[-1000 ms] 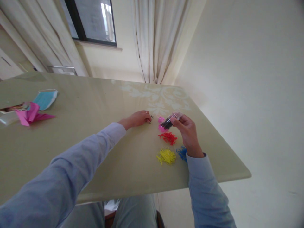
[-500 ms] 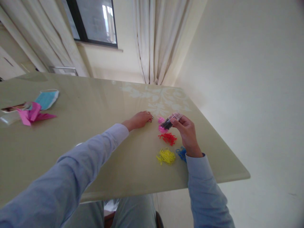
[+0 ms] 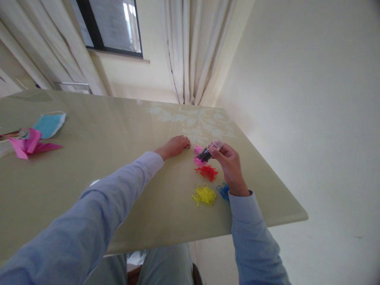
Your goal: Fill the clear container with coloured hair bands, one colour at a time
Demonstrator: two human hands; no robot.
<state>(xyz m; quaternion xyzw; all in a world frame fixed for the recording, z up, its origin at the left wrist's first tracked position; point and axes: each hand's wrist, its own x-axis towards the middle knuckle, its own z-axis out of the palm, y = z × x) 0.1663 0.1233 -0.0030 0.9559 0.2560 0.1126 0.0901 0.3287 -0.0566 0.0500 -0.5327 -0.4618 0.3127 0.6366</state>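
Note:
My right hand (image 3: 230, 162) pinches a small clear plastic bag (image 3: 217, 145) with black rubber bands (image 3: 204, 154) in its lower end, tilted down to the left. Just left of the bag, my left hand (image 3: 175, 145) is over the table with its fingers closed; a tiny dark bit shows at the fingertips, too small to name. Beneath the bag lies a pink pile of bands (image 3: 198, 161), partly covered by it. Nearer to me are a red pile (image 3: 207, 172), a yellow pile (image 3: 204, 195) and a blue pile (image 3: 223, 191), the blue one partly behind my right wrist.
On the far left of the table (image 3: 118, 126) lie a blue face mask (image 3: 50, 125) and a pink folded piece (image 3: 31, 144). A white wall (image 3: 311, 118) rises beyond the right edge. A white thing (image 3: 95, 182) peeks out behind my left sleeve.
My left hand has moved slightly right, closer to the bag, and the dark bits at its fingertips show less. The right hand keeps its hold. The whole view has shifted a little.

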